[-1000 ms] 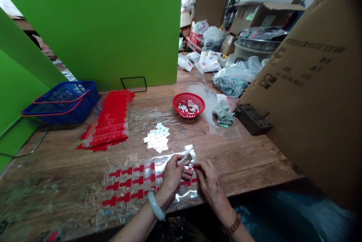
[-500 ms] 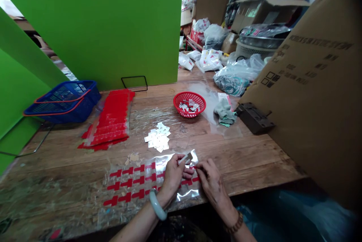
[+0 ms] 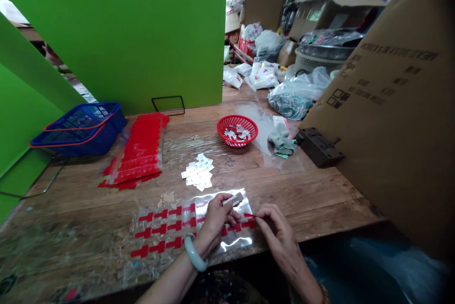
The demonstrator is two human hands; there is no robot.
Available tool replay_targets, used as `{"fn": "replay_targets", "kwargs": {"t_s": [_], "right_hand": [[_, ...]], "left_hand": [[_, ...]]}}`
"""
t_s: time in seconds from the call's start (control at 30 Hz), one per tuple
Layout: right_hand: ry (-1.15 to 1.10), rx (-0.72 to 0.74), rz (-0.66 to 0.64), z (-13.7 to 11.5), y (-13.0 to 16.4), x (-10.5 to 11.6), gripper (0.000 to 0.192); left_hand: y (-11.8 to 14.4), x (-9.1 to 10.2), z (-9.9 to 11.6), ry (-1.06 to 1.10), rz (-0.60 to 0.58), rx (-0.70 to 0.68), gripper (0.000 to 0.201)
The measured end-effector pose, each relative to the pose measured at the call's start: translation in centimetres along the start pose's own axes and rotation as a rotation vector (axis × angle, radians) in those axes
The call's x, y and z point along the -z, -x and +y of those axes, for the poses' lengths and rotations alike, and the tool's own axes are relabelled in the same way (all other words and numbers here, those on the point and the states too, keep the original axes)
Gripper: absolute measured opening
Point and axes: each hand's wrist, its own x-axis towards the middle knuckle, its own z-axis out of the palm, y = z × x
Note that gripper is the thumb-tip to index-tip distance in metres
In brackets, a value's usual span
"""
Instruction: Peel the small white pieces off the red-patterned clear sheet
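A clear plastic sheet (image 3: 232, 246) with rows of red T-shaped stickers (image 3: 174, 226) lies flat at the table's front. Over its right part, my left hand (image 3: 216, 216) holds a small flat whitish-grey piece (image 3: 233, 199) between thumb and fingers. At the sheet's right edge, my right hand (image 3: 279, 228) pinches the end of a red sticker (image 3: 250, 215), which is lifted from the sheet at least in part. Beyond the sheet lies a loose pile of small white pieces (image 3: 198, 172).
A red basket (image 3: 237, 142) with small white and grey pieces stands behind the pile. Stacked red sheets (image 3: 140, 145) and blue baskets (image 3: 85, 136) are at left. A grey-green cloth (image 3: 282, 140), a dark metal block (image 3: 320, 147) and a large cardboard box (image 3: 394, 119) are at right.
My right hand has moved a little to the right and turned, drawing the end of a red sticker with it. The left hand stays nearly in place with its flat piece.
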Motion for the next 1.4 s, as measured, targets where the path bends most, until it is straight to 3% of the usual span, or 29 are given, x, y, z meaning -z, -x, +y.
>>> {"fn": "replay_targets", "kwargs": {"t_s": [0.23,0.37,0.6,0.83,1.4], "right_hand": [[-0.149,-0.165,-0.106,-2.3,-1.0,-0.5,0.012],[-0.203,-0.185,-0.091,-2.9,-1.5,-1.6,0.013],[-0.199,-0.177,-0.223,-3.3,-1.9,-3.8,0.012],[-0.103,-0.147,-0.258,-3.9,-1.6,-5.2,0.009],[-0.093,-0.116,-0.292,-4.7,-1.7,-5.1,0.009]], "left_hand": [[2.4,2.1,1.9,0.126,-0.097,0.088,0.019],[4.3,3.8,2.9,0.128,-0.017,0.108,0.021],[6.3,6.0,2.9,0.114,0.039,0.086,0.019],[7.0,6.2,3.0,0.124,-0.003,0.089,0.021],[7.0,5.5,3.2,0.101,-0.044,0.089,0.021]]}}
